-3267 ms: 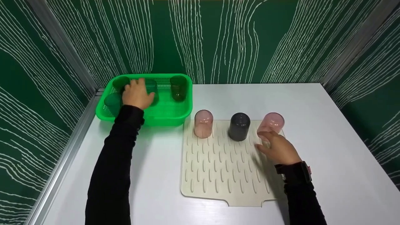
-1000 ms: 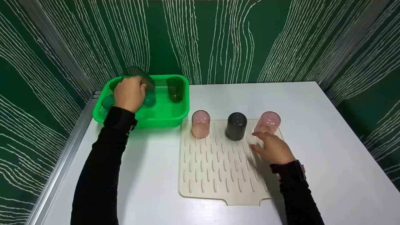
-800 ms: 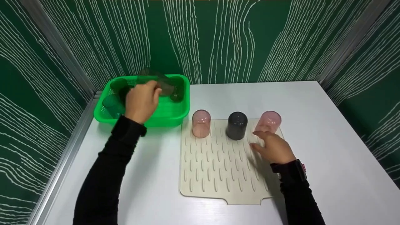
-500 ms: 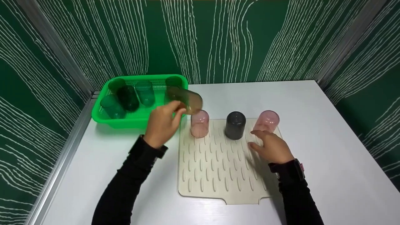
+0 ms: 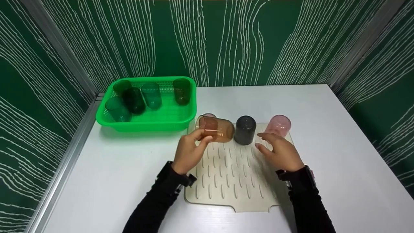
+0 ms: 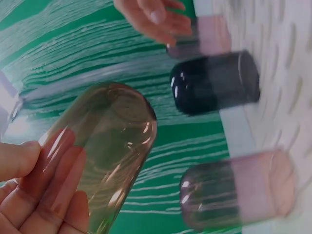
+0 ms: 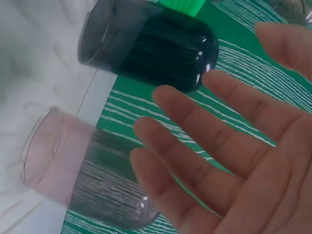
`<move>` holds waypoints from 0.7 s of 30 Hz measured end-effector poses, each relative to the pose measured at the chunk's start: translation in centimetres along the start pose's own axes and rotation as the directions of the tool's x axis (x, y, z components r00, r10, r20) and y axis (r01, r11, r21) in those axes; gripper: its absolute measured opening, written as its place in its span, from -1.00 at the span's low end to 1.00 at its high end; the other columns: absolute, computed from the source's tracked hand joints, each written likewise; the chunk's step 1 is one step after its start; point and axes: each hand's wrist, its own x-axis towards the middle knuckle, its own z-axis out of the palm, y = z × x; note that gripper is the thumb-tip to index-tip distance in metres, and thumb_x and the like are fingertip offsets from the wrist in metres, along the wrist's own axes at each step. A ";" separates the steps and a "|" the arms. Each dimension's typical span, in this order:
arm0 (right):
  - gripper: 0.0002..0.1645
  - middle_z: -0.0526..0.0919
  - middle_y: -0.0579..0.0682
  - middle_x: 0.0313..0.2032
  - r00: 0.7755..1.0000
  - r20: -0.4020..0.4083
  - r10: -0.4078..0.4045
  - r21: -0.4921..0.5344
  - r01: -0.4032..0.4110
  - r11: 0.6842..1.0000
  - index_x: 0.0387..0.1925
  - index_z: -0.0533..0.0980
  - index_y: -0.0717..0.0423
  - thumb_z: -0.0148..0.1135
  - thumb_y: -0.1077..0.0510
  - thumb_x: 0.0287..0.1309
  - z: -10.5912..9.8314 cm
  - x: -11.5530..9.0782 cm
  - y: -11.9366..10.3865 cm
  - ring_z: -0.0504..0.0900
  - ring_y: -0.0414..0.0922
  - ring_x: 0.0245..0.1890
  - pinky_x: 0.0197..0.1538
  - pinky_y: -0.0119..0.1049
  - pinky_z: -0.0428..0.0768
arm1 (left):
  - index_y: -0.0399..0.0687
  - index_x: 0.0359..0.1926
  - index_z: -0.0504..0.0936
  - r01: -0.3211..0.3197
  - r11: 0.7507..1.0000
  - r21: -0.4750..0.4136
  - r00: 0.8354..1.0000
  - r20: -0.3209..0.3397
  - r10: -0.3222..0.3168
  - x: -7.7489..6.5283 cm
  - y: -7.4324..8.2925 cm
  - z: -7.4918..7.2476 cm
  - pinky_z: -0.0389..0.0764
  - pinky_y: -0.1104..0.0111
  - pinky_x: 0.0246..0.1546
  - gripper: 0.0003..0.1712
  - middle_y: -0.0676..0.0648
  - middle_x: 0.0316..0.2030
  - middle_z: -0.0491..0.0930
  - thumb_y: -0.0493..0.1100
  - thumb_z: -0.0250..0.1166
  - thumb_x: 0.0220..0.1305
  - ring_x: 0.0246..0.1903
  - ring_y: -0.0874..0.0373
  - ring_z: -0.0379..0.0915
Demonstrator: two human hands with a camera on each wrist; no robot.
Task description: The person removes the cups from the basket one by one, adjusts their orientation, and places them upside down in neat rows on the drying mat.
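Observation:
My left hand (image 5: 190,150) pinches an amber glass (image 5: 223,130) near its rim, thumb on one side and fingers on the other. The glass lies sideways in the air over the mat, its base pointing right. Behind it a pink glass (image 6: 239,190) stands upside down, mostly hidden in the head view. A dark grey glass (image 5: 245,130) is upturned in the middle of the mat's back row. At the right end of that row stands another upturned pink glass (image 5: 278,125). Beside it my right hand (image 5: 282,152) hovers with loosely extended fingers, holding nothing.
A beige ribbed drying mat (image 5: 233,181) lies on the white table (image 5: 97,181). At the back left stands a green plastic basket (image 5: 152,126) with several tinted glasses in it. Green panels with white lines (image 5: 220,42) enclose the table's back and sides.
The left hand has lifted the amber glass out of the basket and carried it right and nearer, over the mat. The right hand stays almost in place beside the right pink glass.

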 end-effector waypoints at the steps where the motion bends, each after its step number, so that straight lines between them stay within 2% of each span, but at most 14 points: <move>1: -0.52 0.75 0.29 0.21 1.000 -0.007 -0.003 0.011 0.003 1.000 0.29 0.63 0.31 0.35 0.10 0.50 0.1 0.0 0.0 0.70 0.29 0.26 0.31 0.27 0.60 | -0.28 -0.07 0.78 0.011 1.000 -0.025 1.000 0.004 -0.011 -0.2 -0.1 0.4 0.64 0.28 -0.18 -0.85 -0.19 -0.23 0.84 -0.25 0.38 0.50 -0.25 -0.04 0.75; 5: -0.54 0.75 0.29 0.19 0.999 -0.030 -0.013 0.046 0.014 0.999 0.28 0.63 0.31 0.34 0.11 0.52 0.3 0.1 -0.2 0.70 0.27 0.25 0.33 0.25 0.59 | -0.30 -0.05 0.77 0.056 0.992 -0.114 0.998 0.024 -0.054 -0.7 -0.2 1.6 0.56 0.39 -0.16 -0.84 -0.21 -0.19 0.86 -0.26 0.38 0.51 -0.17 -0.09 0.79; 9: -0.55 0.76 0.29 0.17 0.999 -0.050 -0.016 0.077 0.020 0.997 0.28 0.64 0.29 0.34 0.12 0.53 0.5 0.2 -0.5 0.70 0.25 0.24 0.34 0.25 0.59 | -0.35 -0.07 0.75 0.094 0.980 -0.177 0.995 0.038 -0.088 -1.3 -0.7 2.4 0.64 0.38 -0.08 -0.83 -0.25 -0.17 0.86 -0.27 0.38 0.50 -0.07 -0.15 0.83; 15: -0.56 0.77 0.29 0.14 0.995 -0.086 -0.058 0.113 0.067 0.991 0.27 0.63 0.33 0.35 0.16 0.51 0.7 0.3 -0.9 0.71 0.25 0.22 0.33 0.25 0.60 | -0.38 -0.02 0.74 0.128 0.963 -0.239 0.992 0.052 -0.119 -1.9 -1.5 2.8 0.71 0.32 0.02 -0.82 -0.28 -0.15 0.86 -0.30 0.36 0.51 0.00 -0.20 0.83; 21: -0.53 0.75 0.27 0.17 0.985 -0.130 -0.117 0.160 0.137 0.977 0.33 0.59 0.33 0.36 0.25 0.48 1.1 0.2 -1.4 0.69 0.24 0.14 0.15 0.24 0.69 | -0.40 0.01 0.73 0.166 0.944 -0.284 0.985 0.091 -0.145 -2.0 -1.5 3.5 0.67 0.32 -0.07 -0.79 -0.30 -0.12 0.85 -0.28 0.36 0.52 -0.01 -0.20 0.83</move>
